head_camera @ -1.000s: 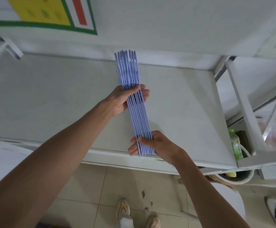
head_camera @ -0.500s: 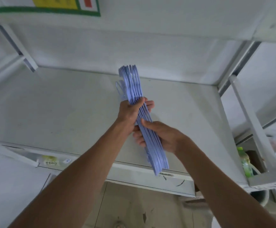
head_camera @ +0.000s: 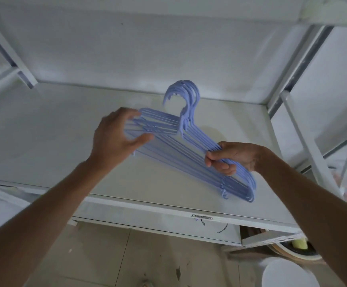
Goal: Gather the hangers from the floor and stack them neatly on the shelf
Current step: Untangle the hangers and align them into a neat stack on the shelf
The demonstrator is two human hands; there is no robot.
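1. A bundle of pale lavender hangers (head_camera: 191,146) is up over the white shelf (head_camera: 65,141), held between two bare hands; thin moulded plastic, smooth and slightly glossy, the rods nested one against the next.
2. The left hand (head_camera: 116,137) is at the bundle's left end, fingers curled over the top rods and thumb reaching in underneath; the rods sit between them, though the hand is blurred and the exact contact is hard to tell.
3. The right hand (head_camera: 234,157) grips the sloping right shoulder of the stack, fingers wrapped round the rods and thumb clamped on top.
4. The hooks (head_camera: 184,94) curve up together at the middle, rounded and overlapping like a fan; the right end of the stack rounds off in a loop low over the shelf's front, whether touching it cannot be told.
5. The shelf is a flat, matt white panel, scuffed, with a pale front lip (head_camera: 168,210) carrying a small label and dark scribbles; white metal uprights (head_camera: 305,137) frame it on the right.
6. Below lies a beige tiled floor (head_camera: 106,255), stained; a round white lid-like shape (head_camera: 288,274) and a dark-rimmed bowl (head_camera: 296,252) sit at lower right.
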